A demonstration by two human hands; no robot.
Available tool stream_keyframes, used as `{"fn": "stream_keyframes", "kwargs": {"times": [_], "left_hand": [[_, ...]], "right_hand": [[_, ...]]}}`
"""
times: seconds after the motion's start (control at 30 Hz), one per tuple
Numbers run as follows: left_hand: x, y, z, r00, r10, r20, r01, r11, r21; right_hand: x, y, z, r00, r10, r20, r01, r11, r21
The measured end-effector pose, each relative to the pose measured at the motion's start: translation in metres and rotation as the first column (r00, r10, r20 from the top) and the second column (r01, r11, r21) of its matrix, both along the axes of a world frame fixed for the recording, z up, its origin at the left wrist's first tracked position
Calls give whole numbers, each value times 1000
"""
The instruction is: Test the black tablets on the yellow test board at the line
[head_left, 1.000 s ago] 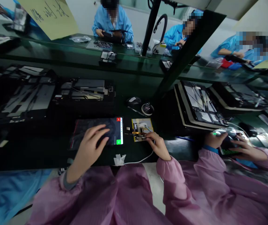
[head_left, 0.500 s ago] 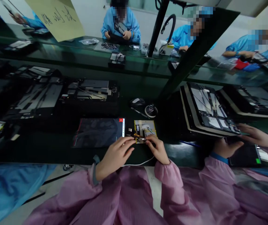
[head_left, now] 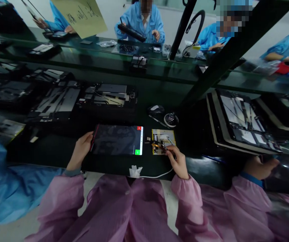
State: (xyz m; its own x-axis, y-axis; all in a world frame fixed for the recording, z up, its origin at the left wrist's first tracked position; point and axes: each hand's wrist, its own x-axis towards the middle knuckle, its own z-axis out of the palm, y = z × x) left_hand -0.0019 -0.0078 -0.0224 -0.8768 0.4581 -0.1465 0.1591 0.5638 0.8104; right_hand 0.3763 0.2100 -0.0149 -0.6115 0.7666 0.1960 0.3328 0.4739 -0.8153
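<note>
A tablet screen lies on the dark bench, lit, with red and green squares along its right side. My left hand is closed on its left edge, thumb and fingers at the upper corner. To the right of the screen sits a flat battery with yellow edges. Over that battery, my right hand pinches a small connector board with an orange flex cable. A white cable runs from beneath this hand along the bench's front edge.
Stacked tablet assemblies stand at the left and right. Behind the battery are a mouse, a pen-like tool and a round tin. A co-worker's hand is close on my right. White tape marks the front edge.
My left hand has left the connector board and moved left to the screen's edge. A green square now shows on the screen. My right hand stays at the board; the view has shifted.
</note>
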Motion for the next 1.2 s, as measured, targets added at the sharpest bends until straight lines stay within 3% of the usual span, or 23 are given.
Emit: {"fn": "stream_keyframes", "kwargs": {"times": [0.13,0.3,0.43,0.53,0.6,0.63,0.7,0.77,0.83,0.97,1.2], "left_hand": [[9,6,-6,1000,14,2,-14,994,108],[12,6,-2,989,-27,-142,21,999,-42],[24,10,25,888,-112,-447,74,992,-101],[63,24,54,772,-136,-620,161,987,-16],[104,40,71,726,-296,-621,381,925,4],[127,50,77,676,-406,-614,503,864,-18],[167,69,84,513,-593,-621,705,704,-90],[196,86,83,373,-678,-634,776,602,-187],[211,99,79,300,-707,-641,773,574,-270],[213,111,71,278,-721,-635,743,580,-334],[218,113,60,386,-727,-567,736,614,-285]], "right_hand": [[-1,-1,5,1000,18,-22,-19,998,-52],[0,-2,9,996,52,-67,-61,987,-151],[-1,-1,9,987,92,-129,-115,977,-179],[-4,0,12,982,120,-143,-142,977,-157],[-7,0,16,979,142,-144,-161,978,-131],[-9,-1,18,977,156,-145,-173,978,-116],[-14,-2,22,972,185,-147,-197,977,-77],[-18,-4,26,968,209,-142,-214,976,-24],[-22,-7,30,967,219,-131,-217,976,36],[-27,-11,35,965,241,-104,-228,966,122],[-29,-12,35,951,305,-56,-280,923,265]]}}
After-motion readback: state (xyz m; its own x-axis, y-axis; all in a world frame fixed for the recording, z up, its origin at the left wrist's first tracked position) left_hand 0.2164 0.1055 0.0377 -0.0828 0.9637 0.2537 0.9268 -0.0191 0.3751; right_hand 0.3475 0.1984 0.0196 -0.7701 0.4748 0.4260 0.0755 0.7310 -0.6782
